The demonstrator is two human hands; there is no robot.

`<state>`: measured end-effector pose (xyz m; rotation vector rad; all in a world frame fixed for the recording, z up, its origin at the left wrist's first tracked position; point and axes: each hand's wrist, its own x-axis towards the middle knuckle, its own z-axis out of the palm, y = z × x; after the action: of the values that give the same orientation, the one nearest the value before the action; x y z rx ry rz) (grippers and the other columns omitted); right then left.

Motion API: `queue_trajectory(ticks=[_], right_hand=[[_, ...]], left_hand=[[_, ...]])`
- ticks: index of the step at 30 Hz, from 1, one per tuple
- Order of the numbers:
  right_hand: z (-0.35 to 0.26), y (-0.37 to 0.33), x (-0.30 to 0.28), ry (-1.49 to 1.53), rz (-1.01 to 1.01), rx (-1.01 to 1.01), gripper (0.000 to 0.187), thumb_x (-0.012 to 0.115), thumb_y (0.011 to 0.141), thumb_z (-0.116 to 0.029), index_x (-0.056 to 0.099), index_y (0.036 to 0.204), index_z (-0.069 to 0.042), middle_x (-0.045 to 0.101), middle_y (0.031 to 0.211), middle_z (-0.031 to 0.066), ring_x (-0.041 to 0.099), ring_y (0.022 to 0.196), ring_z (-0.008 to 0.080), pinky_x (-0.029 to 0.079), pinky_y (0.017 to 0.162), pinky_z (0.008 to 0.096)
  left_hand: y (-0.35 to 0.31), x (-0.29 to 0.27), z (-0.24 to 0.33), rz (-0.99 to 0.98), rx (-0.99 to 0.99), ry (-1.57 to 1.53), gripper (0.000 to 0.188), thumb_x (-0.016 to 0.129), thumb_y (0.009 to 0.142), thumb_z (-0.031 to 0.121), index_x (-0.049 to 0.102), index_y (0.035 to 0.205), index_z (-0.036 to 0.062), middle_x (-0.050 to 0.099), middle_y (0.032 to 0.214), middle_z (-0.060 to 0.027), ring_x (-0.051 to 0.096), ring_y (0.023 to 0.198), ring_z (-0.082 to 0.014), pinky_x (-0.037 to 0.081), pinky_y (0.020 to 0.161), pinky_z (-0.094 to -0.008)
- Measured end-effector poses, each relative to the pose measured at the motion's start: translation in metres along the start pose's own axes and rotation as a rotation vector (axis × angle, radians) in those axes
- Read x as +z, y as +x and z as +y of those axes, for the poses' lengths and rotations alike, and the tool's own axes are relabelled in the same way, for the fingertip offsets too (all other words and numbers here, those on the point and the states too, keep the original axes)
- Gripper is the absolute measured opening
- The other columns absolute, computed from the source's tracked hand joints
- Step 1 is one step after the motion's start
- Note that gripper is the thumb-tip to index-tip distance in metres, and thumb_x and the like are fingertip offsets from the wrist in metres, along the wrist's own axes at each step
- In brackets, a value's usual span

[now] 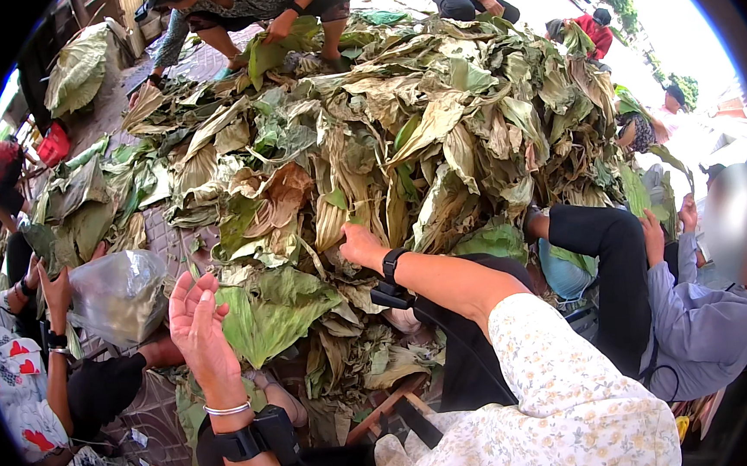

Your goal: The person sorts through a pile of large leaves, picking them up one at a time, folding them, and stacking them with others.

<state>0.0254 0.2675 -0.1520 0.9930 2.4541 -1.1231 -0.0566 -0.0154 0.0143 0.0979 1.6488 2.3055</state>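
My left hand (198, 327) is raised palm up, its fingers apart and slightly curled, with nothing visible in them. Just right of it hangs a broad green leaf (275, 313), its edge close to my fingers. My right hand (364, 246) reaches forward to the big heap of dried leaves (436, 133). Its fingers are closed at the edge of a yellowish dry leaf (331, 222); the fingertips are partly hidden. Crumpled brown and green leaves lie all around that hand.
At the left, a person in a heart-patterned top (19, 370) sits beside a clear plastic bag (120, 296). On my right sits a person in a grey-purple shirt (700, 323) with leaves. Others crouch around the heap's far side. Brick paving (166, 239) shows at the left.
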Motion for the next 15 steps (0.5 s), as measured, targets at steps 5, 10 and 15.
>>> queue_trajectory(ticks=[5,10,15], right_hand=[[0.024,0.03,0.033,-0.426,0.302,-0.552,0.034,0.046,0.081,-0.012,0.043,0.113,-0.004,0.038,0.126,0.0224,0.041,0.112,0.0388,0.039,0.085,0.0465],[0.034,0.059,0.003,-0.28,0.436,-0.418,0.034,0.051,0.076,-0.005,0.046,0.109,-0.005,0.045,0.109,0.0168,0.045,0.106,0.0345,0.041,0.08,0.0451],[0.019,0.052,-0.103,-0.61,0.901,-0.567,0.028,0.054,0.071,-0.01,0.052,0.098,-0.006,0.049,0.105,0.012,0.045,0.102,0.0323,0.038,0.083,0.0436]], left_hand=[[-0.001,0.012,0.0,-0.022,-0.025,0.015,0.039,0.055,0.084,0.004,0.046,0.122,0.0012,0.06,0.108,-0.0083,0.056,0.098,-0.0134,0.044,0.072,-0.0236],[0.002,0.011,-0.006,-0.056,-0.064,0.047,0.041,0.056,0.086,0.009,0.044,0.124,0.0048,0.058,0.111,-0.0064,0.054,0.1,-0.0122,0.042,0.076,-0.0254],[-0.003,0.009,-0.003,-0.038,-0.048,0.046,0.04,0.057,0.085,0.01,0.045,0.123,0.0047,0.059,0.109,-0.0055,0.054,0.1,-0.0117,0.041,0.076,-0.025]])
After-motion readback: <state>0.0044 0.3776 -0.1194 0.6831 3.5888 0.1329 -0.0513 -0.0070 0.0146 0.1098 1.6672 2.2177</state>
